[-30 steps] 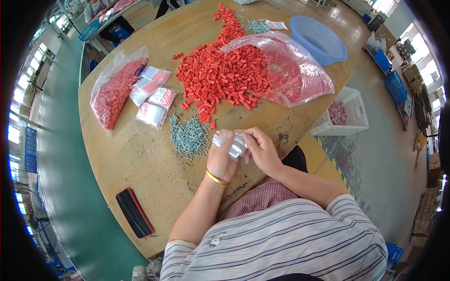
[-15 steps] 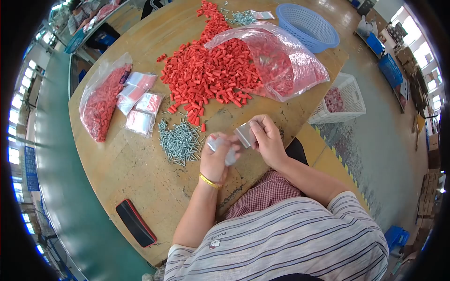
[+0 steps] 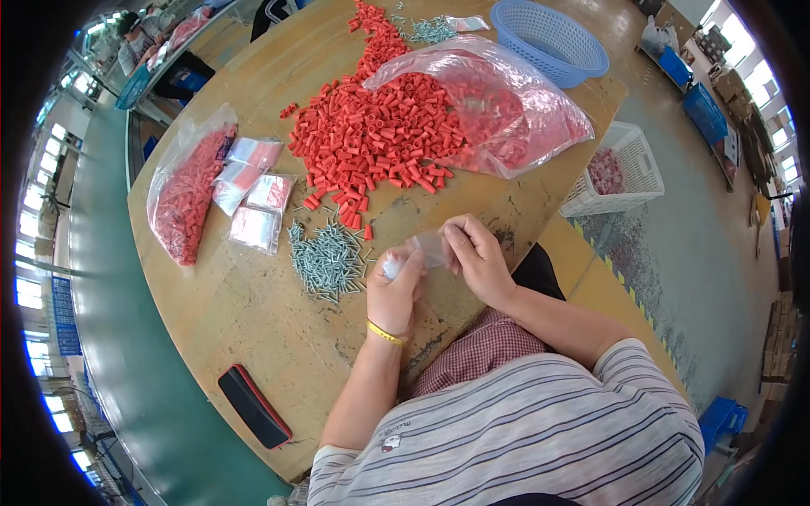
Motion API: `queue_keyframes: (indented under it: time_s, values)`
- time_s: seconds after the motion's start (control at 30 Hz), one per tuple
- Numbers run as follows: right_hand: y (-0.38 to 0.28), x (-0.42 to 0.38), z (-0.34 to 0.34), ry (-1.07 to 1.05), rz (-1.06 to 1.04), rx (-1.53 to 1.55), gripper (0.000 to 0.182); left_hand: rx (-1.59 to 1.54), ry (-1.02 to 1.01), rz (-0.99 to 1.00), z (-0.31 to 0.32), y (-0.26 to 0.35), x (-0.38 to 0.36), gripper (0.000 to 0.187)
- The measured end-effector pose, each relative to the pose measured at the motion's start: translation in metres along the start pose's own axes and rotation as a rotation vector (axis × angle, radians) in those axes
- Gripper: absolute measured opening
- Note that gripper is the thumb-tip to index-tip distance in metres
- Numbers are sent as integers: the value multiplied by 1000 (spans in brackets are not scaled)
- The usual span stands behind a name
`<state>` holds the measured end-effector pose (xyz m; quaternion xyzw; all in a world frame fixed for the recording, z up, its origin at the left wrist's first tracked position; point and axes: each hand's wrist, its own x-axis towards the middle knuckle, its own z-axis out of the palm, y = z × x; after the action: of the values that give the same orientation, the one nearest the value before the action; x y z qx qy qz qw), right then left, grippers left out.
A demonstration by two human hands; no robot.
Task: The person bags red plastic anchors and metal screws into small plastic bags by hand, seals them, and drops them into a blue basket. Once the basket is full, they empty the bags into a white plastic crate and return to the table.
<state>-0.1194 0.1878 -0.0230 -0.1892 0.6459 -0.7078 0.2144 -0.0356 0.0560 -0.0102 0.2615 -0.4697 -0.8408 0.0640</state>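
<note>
Between my two hands a small clear plastic bag (image 3: 431, 247) is stretched. My left hand (image 3: 393, 291), with a yellow wristband, pinches its left side and also holds some crumpled clear plastic (image 3: 392, 267). On the bag's other side, the fingers of my right hand (image 3: 479, 261) are closed on its edge. Left of my left hand is a pile of silver screws (image 3: 327, 260). A large heap of red plastic sleeves (image 3: 375, 135) spreads beyond my hands, partly under a big clear bag (image 3: 506, 110) of the same pieces.
Small flat bags (image 3: 256, 228) and a filled bag of red pieces (image 3: 192, 198) lie at the left. A black and red case (image 3: 254, 406) is near the table's edge. A blue basket (image 3: 553, 46) stands at the back right, a white crate (image 3: 620, 173) beyond the table. A person (image 3: 139, 42) is far left.
My hands have come closer together, and the small bag now spans between the fingers of both. The view has shifted slightly.
</note>
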Motion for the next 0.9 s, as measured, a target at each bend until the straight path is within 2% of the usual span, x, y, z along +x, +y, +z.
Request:
queue_keyframes:
  time_s: [0.1, 0.23, 0.33, 0.43, 0.57, 0.7, 0.8, 0.9]
  values:
    - [-3, 5, 5, 3, -232, -114, 15, 77, -5, 43, -2, 1, -1, 10]
    - [-3, 5, -4, -86, -151, -207, 14, 41, -64, 52, -9, -4, 1, 12]
    - [-5, 2, -3, -53, -35, -154, 14, -119, 81, 107, 3, -3, -1, 10]
    - [-6, 0, 0, -31, -16, -58, 13, -280, 69, 164, 5, -5, 5, 11]
    - [-3, 0, -4, -31, 3, -16, 14, -276, -10, 143, -2, 4, 4, 14]
    - [-2, -1, -3, -10, 13, 22, 14, -87, 56, 103, 1, 10, 2, 8]
    - [0, -1, -2, 14, 1, 24, 14, -66, -52, 136, -17, -2, 4, 16]
    - [2, 0, -3, 10, 6, 52, 13, -34, 20, 57, -15, 1, 1, 17]
